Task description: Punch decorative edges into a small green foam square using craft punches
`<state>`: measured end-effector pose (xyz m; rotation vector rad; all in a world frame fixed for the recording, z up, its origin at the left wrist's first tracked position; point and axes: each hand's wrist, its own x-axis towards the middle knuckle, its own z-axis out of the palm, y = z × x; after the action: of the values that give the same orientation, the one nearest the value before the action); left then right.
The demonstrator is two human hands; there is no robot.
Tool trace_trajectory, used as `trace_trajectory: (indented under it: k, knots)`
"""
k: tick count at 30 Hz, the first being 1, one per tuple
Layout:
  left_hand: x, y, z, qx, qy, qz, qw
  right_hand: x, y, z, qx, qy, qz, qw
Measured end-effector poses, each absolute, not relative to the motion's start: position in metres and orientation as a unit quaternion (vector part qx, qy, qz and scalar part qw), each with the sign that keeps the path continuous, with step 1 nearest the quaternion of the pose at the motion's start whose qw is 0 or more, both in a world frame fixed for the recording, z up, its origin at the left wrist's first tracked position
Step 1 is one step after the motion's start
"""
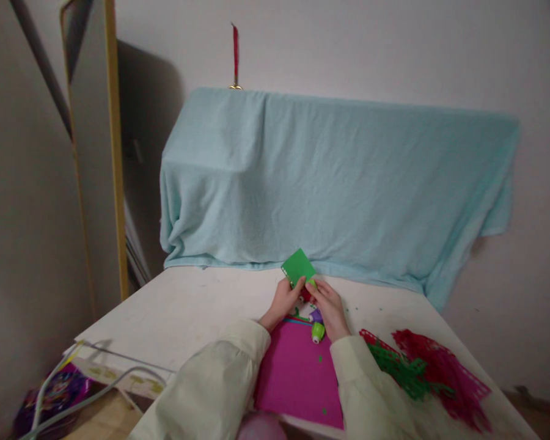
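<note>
My left hand [284, 299] pinches the lower edge of a small green sheet of paper [299, 267], tilted above the table. Small holes run along the paper's left edge. Close beside it, the fingers of my right hand [329, 305] are closed on a light-green paper punch [311, 283] at the sheet's lower right corner; fingers partly hide it. Below and between my hands lie a purple punch [316, 316], another light-green punch [318, 332] and a red item [306, 294], partly covered. Under them is a stack of coloured paper with a magenta sheet [297, 373] on top.
Red and magenta perforated paper scraps [440, 360] and green ones [401, 370] are heaped at the right of the white table [165, 305]. Tiny green bits are scattered about. A light-blue cloth [339, 183] drapes along the back. A pale cable [119, 376] hangs at the front left.
</note>
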<state>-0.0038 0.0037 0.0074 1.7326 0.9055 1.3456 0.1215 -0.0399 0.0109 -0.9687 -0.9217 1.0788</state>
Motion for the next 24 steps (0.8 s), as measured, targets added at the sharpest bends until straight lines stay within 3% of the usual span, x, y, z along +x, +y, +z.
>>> trace_trajectory:
  k: [11, 24]
  knots:
    - [-0.007, 0.001, 0.012, 0.695, 0.328, 0.546, 0.335, 0.117, -0.042, 0.020, -0.371, -0.379, 0.492, 0.690]
    - [-0.008, -0.004, 0.020, 0.684, 0.329, 0.559, 0.334, 0.113, -0.048, 0.028, -0.396, -0.410, 0.475, 0.671]
